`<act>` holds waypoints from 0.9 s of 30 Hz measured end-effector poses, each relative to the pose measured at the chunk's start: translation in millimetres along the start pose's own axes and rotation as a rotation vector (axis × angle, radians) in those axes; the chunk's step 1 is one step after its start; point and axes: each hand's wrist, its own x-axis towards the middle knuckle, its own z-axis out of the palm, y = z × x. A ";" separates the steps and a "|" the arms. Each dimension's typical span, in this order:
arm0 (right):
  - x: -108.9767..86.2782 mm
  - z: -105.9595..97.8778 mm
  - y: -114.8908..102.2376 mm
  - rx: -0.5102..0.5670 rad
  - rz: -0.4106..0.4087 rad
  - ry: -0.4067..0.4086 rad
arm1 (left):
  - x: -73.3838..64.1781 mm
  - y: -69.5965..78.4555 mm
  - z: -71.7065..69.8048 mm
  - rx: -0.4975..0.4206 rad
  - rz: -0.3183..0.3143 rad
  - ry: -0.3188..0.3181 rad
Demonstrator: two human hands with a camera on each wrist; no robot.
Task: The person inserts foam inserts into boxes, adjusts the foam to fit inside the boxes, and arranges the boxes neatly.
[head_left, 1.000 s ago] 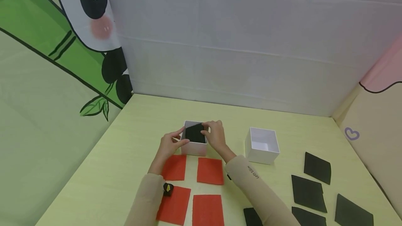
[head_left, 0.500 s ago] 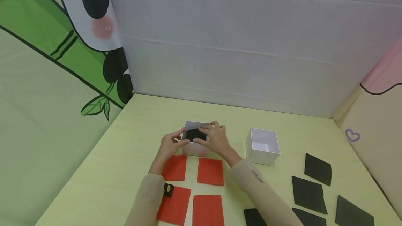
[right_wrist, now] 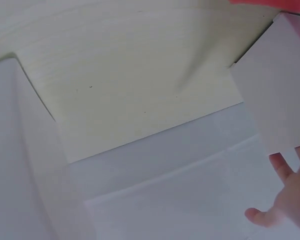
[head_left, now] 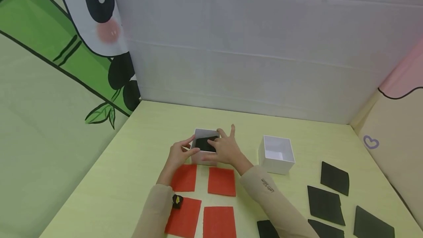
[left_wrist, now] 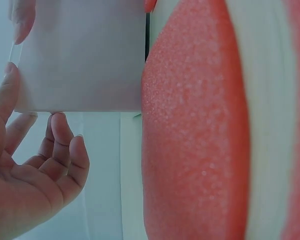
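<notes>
A white open-topped box (head_left: pixel 198 159) stands on the table with a dark square sheet (head_left: pixel 202 144) inside, below the rim. My left hand (head_left: pixel 176 155) holds the box at its left side, thumb at the near rim and forefinger farther back along it. In the left wrist view, the other fingers of this left hand (left_wrist: pixel 45 185) bend against the box wall (left_wrist: pixel 85 60). Over the box's right side my right hand (head_left: pixel 228 150) spreads its fingers, one reaching in at the dark sheet. The right wrist view shows part of the right hand (right_wrist: pixel 295 200) at the box rim.
A second white box (head_left: pixel 277 162) stands to the right. Several red squares, such as this red sheet (head_left: pixel 221 181), lie in front of the first box. Several loose dark sheets (head_left: pixel 325 202) lie at the right. A pale wall (head_left: pixel 231 65) closes off the table's back.
The dark sheet has gone from tilted at the rim, pinched by the right hand, to lower inside the box. The right hand has let go and spread its fingers. The left hand stays put.
</notes>
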 end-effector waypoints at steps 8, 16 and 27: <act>4.9 3.6 -0.9 -0.047 0.000 -0.046 | 0.2 -0.4 1.3 0.002 -0.002 0.006; -0.4 4.1 0.4 0.037 -0.011 0.031 | -1.2 -1.2 1.6 -0.001 -0.016 0.005; -11.7 0.3 5.8 0.270 -0.052 0.169 | -1.4 0.3 0.5 0.003 -0.007 0.007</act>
